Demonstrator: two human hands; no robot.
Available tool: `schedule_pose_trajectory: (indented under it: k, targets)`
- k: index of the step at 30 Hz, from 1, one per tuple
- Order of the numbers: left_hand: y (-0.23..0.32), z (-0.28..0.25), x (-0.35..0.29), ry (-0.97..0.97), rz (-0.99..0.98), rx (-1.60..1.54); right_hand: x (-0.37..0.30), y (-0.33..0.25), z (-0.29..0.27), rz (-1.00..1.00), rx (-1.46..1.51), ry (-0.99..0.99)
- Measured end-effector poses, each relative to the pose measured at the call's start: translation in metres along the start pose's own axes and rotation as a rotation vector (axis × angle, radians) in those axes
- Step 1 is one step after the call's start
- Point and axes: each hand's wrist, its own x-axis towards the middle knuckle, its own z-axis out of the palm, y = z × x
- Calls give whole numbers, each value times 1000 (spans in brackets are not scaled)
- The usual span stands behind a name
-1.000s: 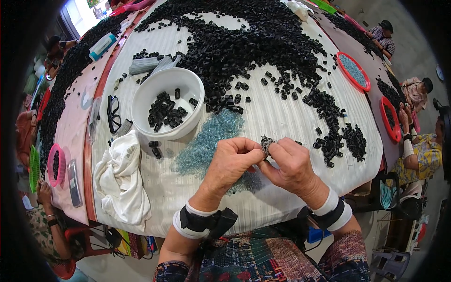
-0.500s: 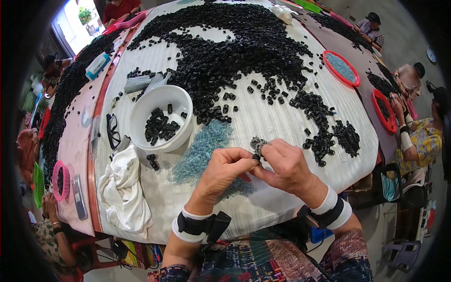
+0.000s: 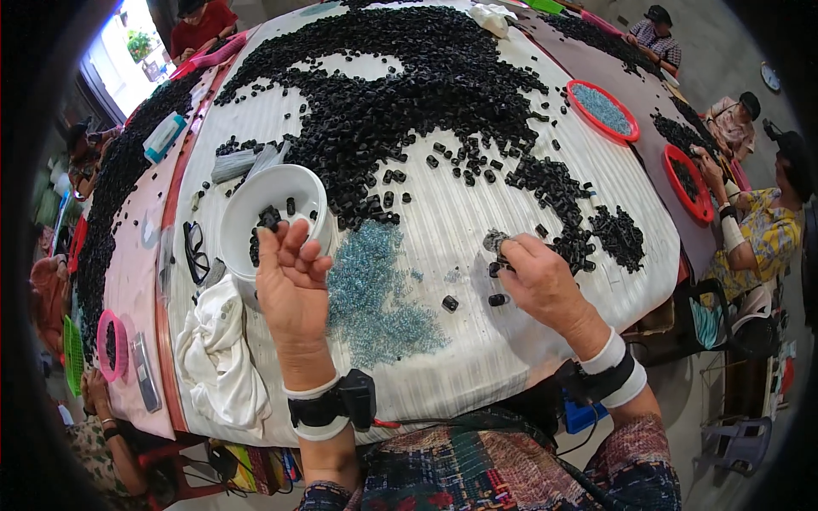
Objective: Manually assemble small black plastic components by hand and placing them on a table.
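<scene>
"State of the hands?"

"The left hand (image 3: 294,294) is open, fingers loosely curled and parted, in front of the white bowl (image 3: 254,189). A black piece (image 3: 269,216) shows at the thumb tip; I cannot tell if it touches. The right hand (image 3: 545,279) has thumb and fingers pinched on a grey clump (image 3: 493,242)."

"Immediately beside them?"

"Two loose black cylinders (image 3: 449,303) lie just left of the right hand. Between the hands, a pile of translucent blue beads (image 3: 371,272) spreads over the white cloth (image 3: 486,362)."

"Containers?"

"The bowl stands just beyond the left hand, partly hidden by it, with black cylinders inside. Well left of that hand, a pink basket (image 3: 123,353) also holds dark pieces."

"Beyond the right hand?"

"Two red baskets. One (image 3: 629,136) contains pale blue beads; the other (image 3: 704,213), farther right, contains dark pieces."
</scene>
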Motion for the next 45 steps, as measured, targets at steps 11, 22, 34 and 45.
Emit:
schedule_pose_trajectory:
  k: [11, 22, 34, 45]
  targets:
    - [2, 6, -4, -204, -122, 24, 6, -5, 13, -139, -82, -44]
    - [-39, 31, -36, -581, -396, 480, 30, -59, 8, -345, 258, 71]
    - [-35, 26, -29, -319, -334, 248, 20, -24, 15, -185, 160, 27]
    - [-36, 25, -28, -247, -330, 236, 23, -36, 39, -301, -56, -96]
